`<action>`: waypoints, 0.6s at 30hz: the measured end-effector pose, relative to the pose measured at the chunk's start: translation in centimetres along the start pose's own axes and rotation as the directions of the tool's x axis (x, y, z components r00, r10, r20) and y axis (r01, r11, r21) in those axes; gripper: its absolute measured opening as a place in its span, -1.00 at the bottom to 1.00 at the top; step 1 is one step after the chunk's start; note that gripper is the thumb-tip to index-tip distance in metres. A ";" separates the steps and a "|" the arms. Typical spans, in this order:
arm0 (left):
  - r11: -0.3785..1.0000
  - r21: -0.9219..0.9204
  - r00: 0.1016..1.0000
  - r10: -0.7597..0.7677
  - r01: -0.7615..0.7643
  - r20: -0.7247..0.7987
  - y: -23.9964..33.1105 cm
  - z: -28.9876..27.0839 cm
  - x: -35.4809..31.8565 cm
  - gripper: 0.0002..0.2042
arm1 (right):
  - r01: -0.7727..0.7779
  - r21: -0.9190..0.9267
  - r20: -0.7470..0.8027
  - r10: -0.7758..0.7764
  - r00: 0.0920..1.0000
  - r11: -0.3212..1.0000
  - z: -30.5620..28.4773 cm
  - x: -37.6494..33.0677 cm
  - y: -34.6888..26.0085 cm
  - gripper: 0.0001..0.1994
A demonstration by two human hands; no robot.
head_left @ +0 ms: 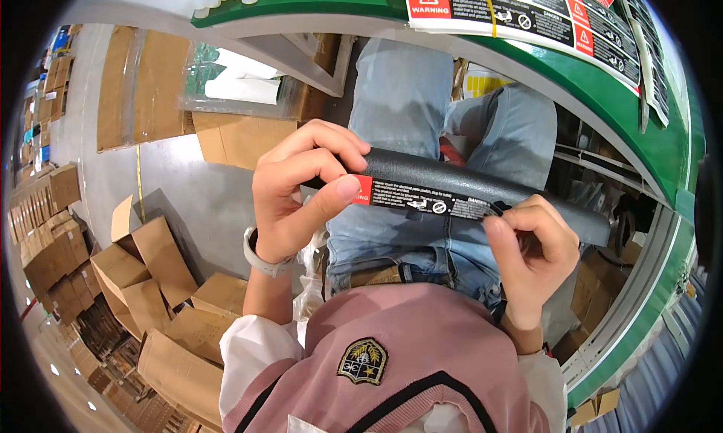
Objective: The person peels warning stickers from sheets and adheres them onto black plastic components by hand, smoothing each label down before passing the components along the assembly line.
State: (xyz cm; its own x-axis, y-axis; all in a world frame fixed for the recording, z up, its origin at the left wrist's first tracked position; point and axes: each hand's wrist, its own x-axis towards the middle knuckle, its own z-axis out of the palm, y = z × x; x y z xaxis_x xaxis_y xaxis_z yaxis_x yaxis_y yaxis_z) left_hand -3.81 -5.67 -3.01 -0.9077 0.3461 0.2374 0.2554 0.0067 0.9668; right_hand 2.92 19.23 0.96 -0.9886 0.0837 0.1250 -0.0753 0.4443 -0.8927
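Observation:
A long black bar with a grained surface (444, 171) lies slantwise across my lap, its right end lower. Along its near side runs a black warning label (410, 199) with a red left end and white print. My left hand (297, 188) is closed round the bar's left part, the thumb pressing on the label's red end. At the label's right end, which looks curled up, my right hand (536, 245) pinches its edge between thumb and fingers. Whether the label's whole length touches the bar cannot be made out.
Beyond my knees stands a green-topped table (316, 5) carrying sheets of warning labels (520, 15) bound with a yellow band. An open carton (241, 135) with plastic and paper sits far left. More cardboard boxes (162, 275) lie on the floor at left.

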 end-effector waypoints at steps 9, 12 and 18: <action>0.957 0.287 0.996 -0.007 0.032 -0.090 0.3 1.0 0.0 -0.82 | -0.035 -0.251 0.015 0.040 0.999 0.967 0.7 0.3 -0.3 -0.80; 0.946 0.325 0.996 0.007 0.021 -0.085 -0.1 1.2 0.1 -0.81 | -0.026 -0.254 0.027 0.034 0.999 0.967 0.9 0.2 -0.1 -0.78; 0.929 0.368 0.997 0.051 -0.026 -0.059 -0.3 1.0 -0.1 -0.78 | 0.002 -0.277 0.048 0.012 0.999 0.961 1.2 0.2 -0.1 -0.77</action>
State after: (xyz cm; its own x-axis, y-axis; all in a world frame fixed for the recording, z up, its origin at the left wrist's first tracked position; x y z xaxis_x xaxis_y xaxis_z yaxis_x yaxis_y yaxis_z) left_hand -3.45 -4.76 -3.44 -0.9114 0.2901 0.2918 0.3836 0.3424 0.8577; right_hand 2.53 18.14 0.59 -0.9945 0.0462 0.0935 -0.0380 0.6744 -0.7374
